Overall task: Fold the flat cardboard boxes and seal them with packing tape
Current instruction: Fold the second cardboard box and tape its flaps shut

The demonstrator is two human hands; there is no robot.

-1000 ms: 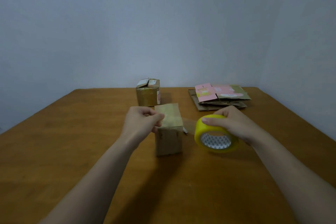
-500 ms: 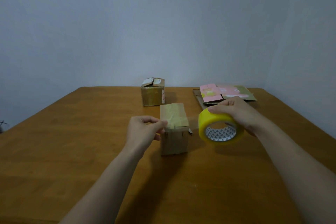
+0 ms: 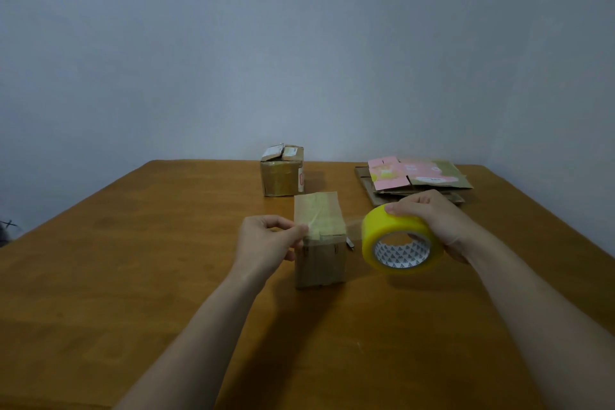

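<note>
Wooden table [image 3: 139, 276], plain wall [image 3: 299, 43] behind it.

Left of centre: your left hand [image 3: 266, 240] sits at the near left corner of the small folded box [image 3: 321, 260]. Thumb and forefinger are pressed together, pinching the free end of the tape strip [image 3: 354, 226] at the box's top edge. The other fingers are curled under.

Far centre, just behind your left hand: a taped box [image 3: 282, 176] stands upright. Its top flaps are slightly raised, with a red mark on its right face. It is apart from the folded box.

Centre: the folded box stands upright on the table, long side running away from you. Pale tape already lies along its top. The tape strip crosses the near part of the top and runs clear off the right edge to the roll.

Just right of the box, on the table: a small pale object [image 3: 349, 242], too small to tell.

Right of centre: the yellow tape roll [image 3: 401, 245] is held on edge, its open core facing you, near the box but not touching it. Whether it rests on the table is unclear. Your right hand [image 3: 429, 220] grips it from above and behind, fingers wrapped over the top.

Far right: a stack of flat boxes [image 3: 419, 176], brown card with pink printed pieces on top, lies flat behind your right hand.
</note>
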